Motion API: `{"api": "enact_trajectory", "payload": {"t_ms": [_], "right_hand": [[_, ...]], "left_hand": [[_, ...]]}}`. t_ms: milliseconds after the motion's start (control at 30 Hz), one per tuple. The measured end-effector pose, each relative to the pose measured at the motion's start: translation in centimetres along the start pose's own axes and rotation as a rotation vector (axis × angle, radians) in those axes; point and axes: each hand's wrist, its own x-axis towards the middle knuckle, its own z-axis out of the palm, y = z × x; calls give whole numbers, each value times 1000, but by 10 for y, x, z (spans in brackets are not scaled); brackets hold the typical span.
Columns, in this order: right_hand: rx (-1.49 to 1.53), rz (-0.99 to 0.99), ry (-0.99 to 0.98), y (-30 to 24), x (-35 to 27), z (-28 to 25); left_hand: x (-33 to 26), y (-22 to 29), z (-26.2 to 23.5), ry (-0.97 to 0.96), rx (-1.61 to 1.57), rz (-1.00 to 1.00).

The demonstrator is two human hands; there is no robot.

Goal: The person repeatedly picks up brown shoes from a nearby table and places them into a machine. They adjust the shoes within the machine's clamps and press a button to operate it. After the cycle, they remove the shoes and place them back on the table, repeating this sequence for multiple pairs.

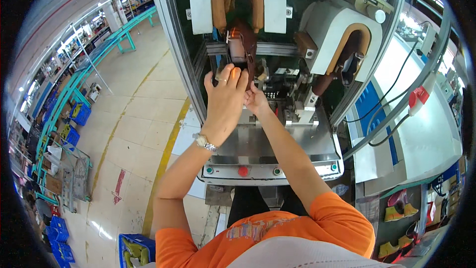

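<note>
- Piece [251, 52], dark brown and glossy, sits at the left station of the machine, just below the left pad [202, 2], its near end under the fingers.
- Left hand [225, 94] comes over that near end from above, back of the hand up, fingers bent and slightly spread. The thumb is hidden, so I cannot tell how firmly it grips.
- Right hand [255, 100] is at the lower right edge of the piece, fingers curled in a narrow shape close beside the left hand; whether they pinch the edge I cannot tell.
- Watch [205, 142] on the left wrist (a ring [222, 80] shows on one finger too).
- Pads: the left one is a white arch lined in tan, and the right pad [322, 25] is alike but tilted, with a dark form [351, 67] inside its arch.
- Plate [267, 144] of bare steel lies beneath both forearms, in front of the stations.
- Panel along its near edge: a red button [243, 171] between green ones.
- Crate [136, 237], blue, stands on the floor at lower left, olive-green things in it.
- Cart [77, 178] and a green conveyor [99, 52] are farther left.
- Shoes [394, 213], yellow, on a rack at right.
</note>
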Motion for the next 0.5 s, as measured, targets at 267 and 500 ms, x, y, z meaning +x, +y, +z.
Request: {"api": "enact_trajectory", "payload": {"t_ms": [267, 500], "right_hand": [[-22, 1, 123, 5, 5, 8], [-101, -17, 146, 4, 7, 3]], "left_hand": [[-5, -2, 4, 10, -23, -65], [-5, -5, 8, 6, -56, -97]]}}
